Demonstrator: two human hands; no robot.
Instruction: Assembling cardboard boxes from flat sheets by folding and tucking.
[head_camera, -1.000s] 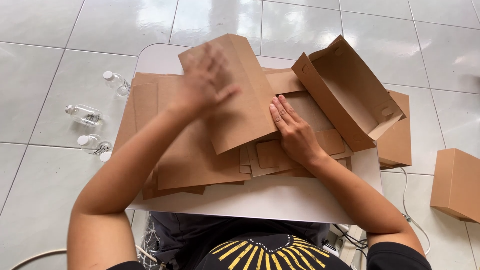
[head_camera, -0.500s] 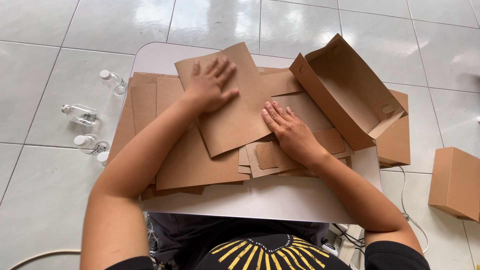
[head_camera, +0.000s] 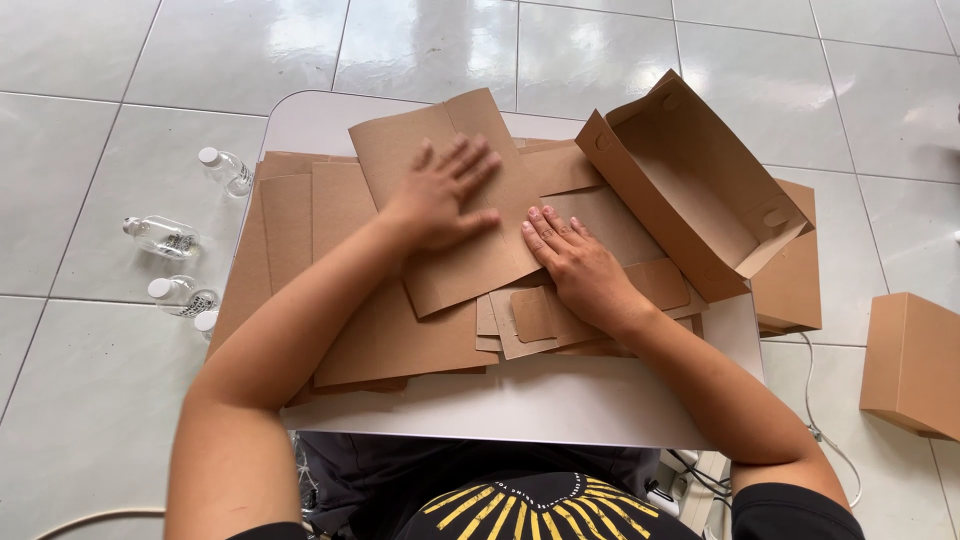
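A flat brown cardboard box blank (head_camera: 480, 260) lies folded over on a stack of similar blanks (head_camera: 380, 340) on a white table (head_camera: 520, 400). My left hand (head_camera: 445, 200) presses flat on the folded panel, fingers spread. My right hand (head_camera: 580, 270) rests flat on the lower part of the blank beside the fold, near its small tabs (head_camera: 530, 315). Neither hand grips anything.
An assembled open cardboard box (head_camera: 690, 190) stands tilted at the table's right, on more flat blanks (head_camera: 795, 280). A closed box (head_camera: 915, 365) sits on the tiled floor at right. Several small clear bottles (head_camera: 165, 238) lie on the floor at left. Cables (head_camera: 820, 430) run under the table.
My left hand swung the raised cardboard panel down and now presses it flat on the stack. My right hand stayed on the blank, sliding slightly.
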